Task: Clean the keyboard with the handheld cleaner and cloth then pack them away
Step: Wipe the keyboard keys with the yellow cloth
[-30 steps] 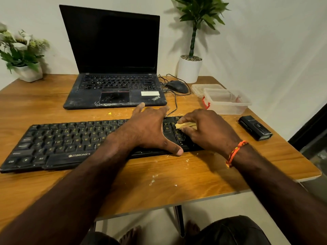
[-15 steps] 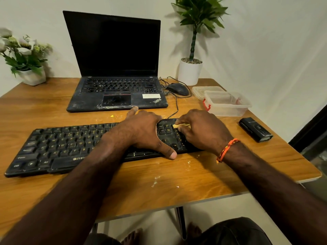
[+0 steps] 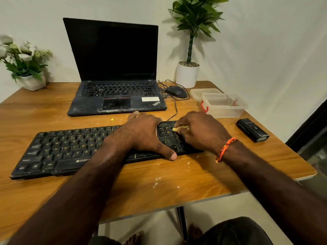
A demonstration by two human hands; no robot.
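A black keyboard (image 3: 67, 147) lies across the wooden table (image 3: 177, 175), dusty and flecked with crumbs. My left hand (image 3: 143, 135) rests flat on its right half, fingers spread, with the thumb at the front edge. My right hand (image 3: 203, 133) pinches a small yellow cloth (image 3: 179, 128) against the keys at the keyboard's right end. Most of the cloth is hidden under my fingers. The black handheld cleaner (image 3: 252, 129) lies on the table to the right of my right hand, apart from it.
A dusty open laptop (image 3: 115, 68) stands behind the keyboard, with a wired mouse (image 3: 176, 91) beside it. A clear plastic container (image 3: 224, 106) and its lid (image 3: 203, 91) sit at the back right. A potted plant (image 3: 188, 75) and a flower pot (image 3: 33, 82) stand by the wall. Crumbs (image 3: 156, 181) dot the table's front.
My right hand has shifted the cloth slightly left over the right-hand keys. My left hand stays pressed on the keyboard. The view has tilted a little.
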